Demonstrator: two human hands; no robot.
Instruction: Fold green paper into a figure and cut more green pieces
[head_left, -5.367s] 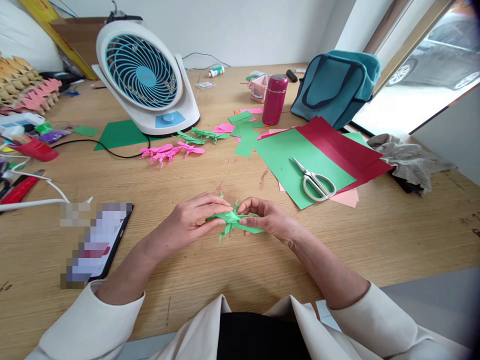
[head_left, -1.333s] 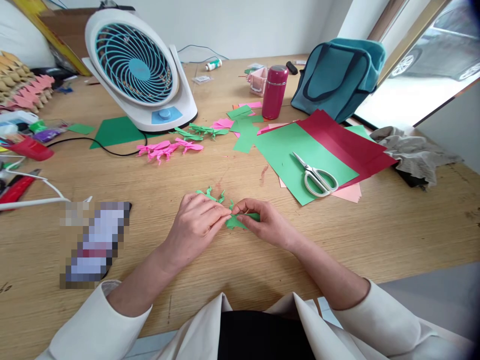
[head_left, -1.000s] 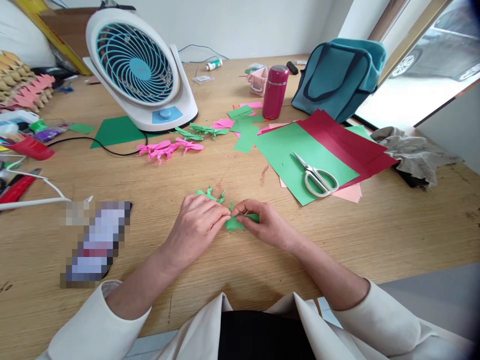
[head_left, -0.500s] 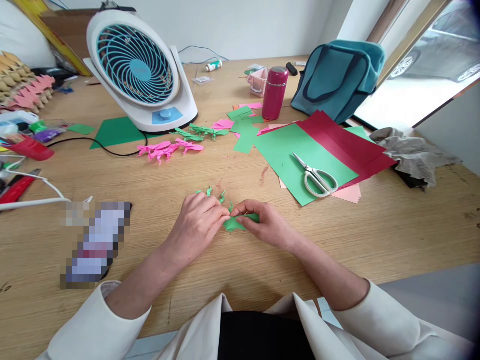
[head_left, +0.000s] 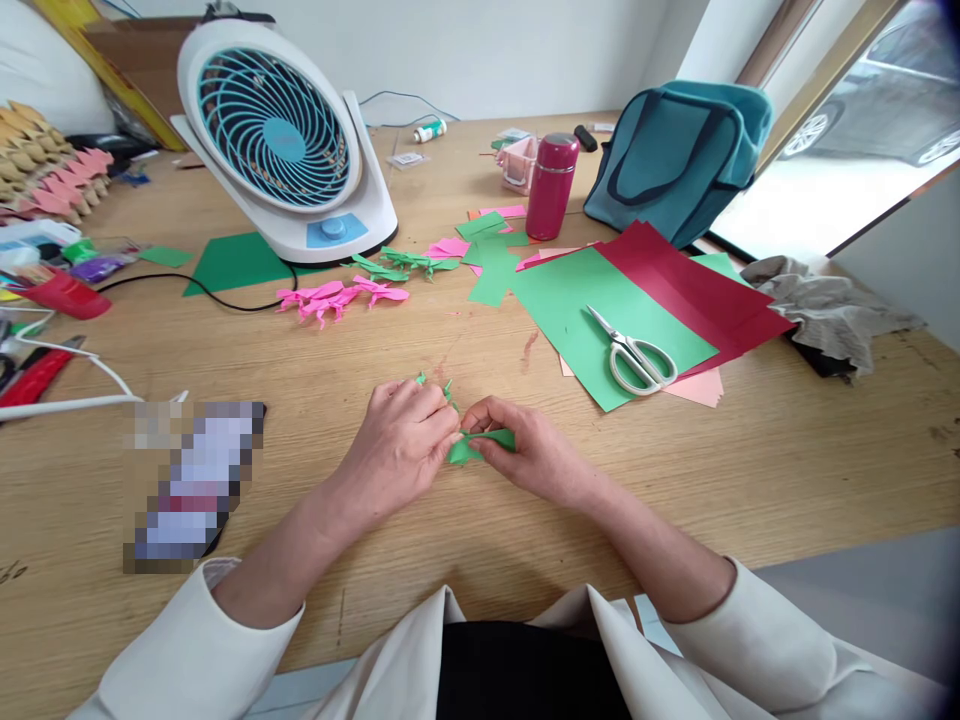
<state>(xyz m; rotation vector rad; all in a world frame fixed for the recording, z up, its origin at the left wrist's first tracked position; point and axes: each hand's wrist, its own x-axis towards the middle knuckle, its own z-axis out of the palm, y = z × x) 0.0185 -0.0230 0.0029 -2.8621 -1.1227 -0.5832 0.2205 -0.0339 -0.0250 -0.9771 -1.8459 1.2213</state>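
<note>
Between my two hands, low over the table, is a folded green paper piece (head_left: 461, 452) with thin curled limbs sticking up behind the fingers. My left hand (head_left: 401, 435) is closed, its thumb and fingertips pinching the paper's left side and covering much of it. From the other side, my right hand (head_left: 529, 450) grips the green paper between thumb and bent fingers. Beyond them lie folded pink paper figures (head_left: 322, 300) and folded green paper figures (head_left: 405, 264).
White-handled scissors (head_left: 637, 362) rest on a green sheet (head_left: 570, 330) over red sheets (head_left: 697, 300). A fan (head_left: 285, 140), a magenta flask (head_left: 552, 190) and a teal bag (head_left: 667, 165) stand at the back. A blurred phone (head_left: 202, 480) lies left.
My fingers have shifted slightly on the green paper, and my left hand now covers more of its curled limbs. The view has moved a touch; the other things stay put.
</note>
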